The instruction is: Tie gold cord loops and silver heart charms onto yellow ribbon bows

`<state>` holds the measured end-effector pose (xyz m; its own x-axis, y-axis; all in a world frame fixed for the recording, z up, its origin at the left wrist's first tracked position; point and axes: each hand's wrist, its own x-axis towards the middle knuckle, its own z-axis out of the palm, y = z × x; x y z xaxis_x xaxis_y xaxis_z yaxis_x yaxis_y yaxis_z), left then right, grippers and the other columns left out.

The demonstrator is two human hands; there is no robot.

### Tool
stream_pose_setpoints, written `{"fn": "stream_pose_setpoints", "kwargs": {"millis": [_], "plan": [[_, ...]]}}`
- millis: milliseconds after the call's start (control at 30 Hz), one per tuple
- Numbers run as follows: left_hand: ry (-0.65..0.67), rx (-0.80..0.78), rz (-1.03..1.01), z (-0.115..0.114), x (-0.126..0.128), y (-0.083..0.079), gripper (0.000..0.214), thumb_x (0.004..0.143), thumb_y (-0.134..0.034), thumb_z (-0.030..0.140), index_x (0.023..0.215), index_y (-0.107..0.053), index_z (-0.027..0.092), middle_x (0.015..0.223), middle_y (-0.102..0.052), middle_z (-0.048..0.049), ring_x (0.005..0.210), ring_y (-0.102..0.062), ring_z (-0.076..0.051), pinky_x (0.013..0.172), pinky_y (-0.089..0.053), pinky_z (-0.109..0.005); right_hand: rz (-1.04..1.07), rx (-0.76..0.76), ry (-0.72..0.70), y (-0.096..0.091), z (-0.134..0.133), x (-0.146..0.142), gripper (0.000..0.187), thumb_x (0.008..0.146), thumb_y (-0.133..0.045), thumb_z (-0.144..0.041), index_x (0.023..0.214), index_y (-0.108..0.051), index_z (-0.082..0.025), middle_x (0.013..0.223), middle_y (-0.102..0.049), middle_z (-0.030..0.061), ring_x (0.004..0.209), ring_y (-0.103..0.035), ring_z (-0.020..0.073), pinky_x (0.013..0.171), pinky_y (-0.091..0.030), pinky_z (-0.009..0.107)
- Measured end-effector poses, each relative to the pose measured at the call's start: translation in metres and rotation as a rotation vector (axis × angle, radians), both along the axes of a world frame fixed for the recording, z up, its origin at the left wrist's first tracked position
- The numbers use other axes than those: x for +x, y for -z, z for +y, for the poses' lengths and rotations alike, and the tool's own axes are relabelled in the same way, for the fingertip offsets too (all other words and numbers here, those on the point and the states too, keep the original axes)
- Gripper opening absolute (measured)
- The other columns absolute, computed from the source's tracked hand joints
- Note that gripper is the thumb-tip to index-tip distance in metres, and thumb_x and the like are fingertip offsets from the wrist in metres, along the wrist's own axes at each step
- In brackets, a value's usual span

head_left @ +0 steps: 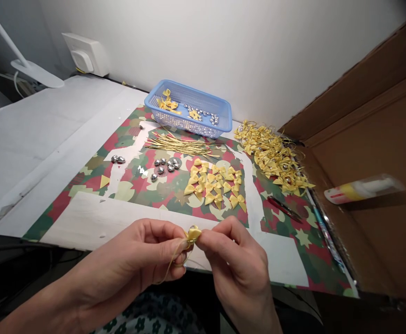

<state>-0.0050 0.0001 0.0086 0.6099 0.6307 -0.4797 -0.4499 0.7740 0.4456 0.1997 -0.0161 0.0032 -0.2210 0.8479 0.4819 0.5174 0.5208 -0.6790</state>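
Between my two hands, just over the table's front edge, is a yellow ribbon bow (193,233) with a silvery bead on it. My left hand (154,250) pinches the bow's left side, and a thin gold cord (170,266) loops down from those fingers. On the other side, my right hand (236,255) has its thumb and finger closed on the bow's right loop. Beyond the hands lie rows of yellow bows (214,183). Several silver bells or beads (161,170) sit to their left, and a bundle of gold cords (182,145) lies behind.
A blue basket (189,121) with bows and silver beads stands at the back. To its right is a heap of corded bows (272,155). Dark red tweezers or scissors (284,208) lie near a cardboard wall (366,139) with a bottle (363,189). A white lamp base (38,74) stands far left.
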Motion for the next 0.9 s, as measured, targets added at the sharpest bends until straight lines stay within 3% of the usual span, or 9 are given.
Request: {"fn": "stream_pose_setpoints", "kwargs": {"millis": [167, 400, 567, 667, 767, 900], "plan": [[0.000, 0.000, 0.023, -0.001, 0.001, -0.002, 0.016, 0.089, -0.091, 0.021, 0.078, -0.083, 0.012, 0.074, -0.071, -0.0013, 0.068, -0.063, -0.008, 0.068, -0.055, -0.014, 0.069, -0.021, -0.007, 0.002, 0.001, 0.000, 0.030, 0.097, -0.062, 0.000, 0.105, -0.079, -0.023, 0.081, -0.060, 0.0000, 0.068, -0.060, 0.0111, 0.057, -0.049, 0.020], [-0.035, 0.009, 0.085, 0.000, 0.005, -0.006, 0.018, 0.082, -0.097, 0.026, 0.079, -0.084, 0.013, 0.073, -0.068, -0.0008, 0.068, -0.060, -0.008, 0.067, -0.053, -0.014, 0.246, -0.096, 0.029, 0.005, 0.001, -0.008, 0.025, 0.094, -0.071, 0.001, 0.098, -0.078, -0.023, 0.088, -0.080, -0.0001, 0.075, -0.076, 0.0123, 0.072, -0.062, 0.018], [-0.034, 0.059, 0.171, 0.000, 0.004, -0.003, 0.019, 0.083, -0.095, 0.030, 0.078, -0.084, 0.016, 0.075, -0.070, -0.0008, 0.070, -0.060, -0.010, 0.069, -0.052, -0.016, 0.201, -0.119, 0.137, 0.014, -0.008, -0.011, 0.036, 0.097, -0.066, -0.005, 0.125, -0.070, -0.027, 0.098, -0.083, -0.0018, 0.082, -0.082, 0.0133, 0.078, -0.066, 0.017], [-0.070, 0.175, 0.328, 0.000, 0.004, -0.001, 0.020, 0.085, -0.093, 0.036, 0.080, -0.084, 0.019, 0.075, -0.070, -0.0004, 0.074, -0.060, -0.012, 0.071, -0.051, -0.017, 0.113, -0.027, 0.095, 0.010, -0.009, -0.007, 0.039, 0.100, -0.059, -0.003, 0.130, -0.066, -0.027, 0.105, -0.082, 0.0009, 0.092, -0.082, 0.0144, 0.083, -0.066, 0.019], [-0.088, 0.335, 0.506, 0.001, 0.004, 0.001, 0.018, 0.086, -0.090, 0.038, 0.081, -0.085, 0.022, 0.079, -0.074, -0.0010, 0.077, -0.062, -0.015, 0.073, -0.051, -0.021, -0.006, 0.084, 0.081, -0.001, -0.006, -0.005, 0.032, 0.098, -0.060, 0.001, 0.114, -0.071, -0.024, 0.102, -0.076, 0.0026, 0.090, -0.077, 0.0131, 0.081, -0.064, 0.019], [-0.129, 0.493, 0.603, 0.001, 0.006, 0.001, 0.020, 0.085, -0.088, 0.040, 0.077, -0.084, 0.022, 0.079, -0.077, -0.0031, 0.078, -0.068, -0.020, 0.075, -0.055, -0.027, -0.040, 0.111, 0.049, -0.007, -0.001, -0.012, 0.025, 0.099, -0.060, -0.001, 0.106, -0.073, -0.021, 0.097, -0.072, 0.0041, 0.082, -0.073, 0.0123, 0.076, -0.061, 0.019]]}}
